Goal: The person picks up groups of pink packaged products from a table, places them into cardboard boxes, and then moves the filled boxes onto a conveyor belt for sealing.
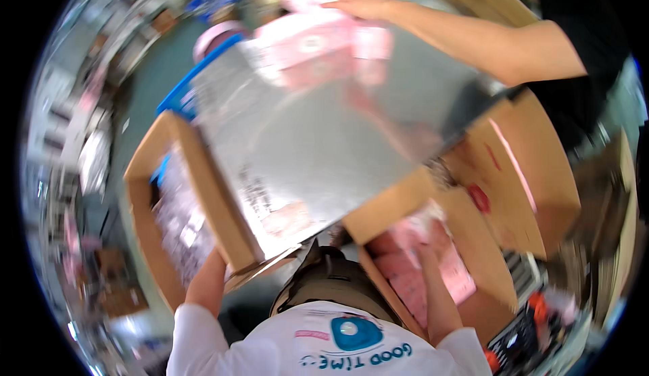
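My left forearm reaches to a cardboard box [220, 207] on the left that holds clear plastic packets [182, 214]. My left hand [217, 260] is by the box's inner wall, its fingers hidden. On the right, my right hand [420, 242] is down inside another cardboard box [483, 257], over pink packages [407, 271]. Blur smears its fingers, and whether it grips a package cannot be made out.
A shiny metal table [304, 153] lies between the boxes. Across it, a co-worker's hand [355, 3] rests by pink boxes [304, 41]. Another open carton [514, 180] stands at the right. A blue edge [196, 75] runs along the table's left side.
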The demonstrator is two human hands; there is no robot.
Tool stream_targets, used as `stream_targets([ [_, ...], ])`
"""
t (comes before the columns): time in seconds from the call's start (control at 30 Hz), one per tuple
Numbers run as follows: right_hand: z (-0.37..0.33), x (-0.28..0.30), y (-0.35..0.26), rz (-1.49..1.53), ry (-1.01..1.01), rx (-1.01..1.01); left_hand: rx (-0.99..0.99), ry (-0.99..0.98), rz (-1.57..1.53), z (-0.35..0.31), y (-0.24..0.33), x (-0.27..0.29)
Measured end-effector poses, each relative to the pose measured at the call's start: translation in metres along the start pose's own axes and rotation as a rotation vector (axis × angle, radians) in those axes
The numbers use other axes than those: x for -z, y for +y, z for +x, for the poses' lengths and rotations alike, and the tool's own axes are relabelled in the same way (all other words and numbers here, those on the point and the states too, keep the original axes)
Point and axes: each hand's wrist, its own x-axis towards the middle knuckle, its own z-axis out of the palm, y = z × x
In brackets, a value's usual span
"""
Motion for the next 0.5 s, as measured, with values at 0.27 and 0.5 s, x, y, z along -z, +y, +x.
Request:
stream_targets([
  [0.27, 0.072, -0.103, 0.093, -0.153, -0.749, -0.315, -0.035, 0.062, -0.073, 0.03, 0.019, 0.034],
  [0.5, 0.042, -0.062, 0.044, -0.205, -0.416, -0.281, -0.278, 0.269, 0.095, 0.033, -0.005, 0.017],
])
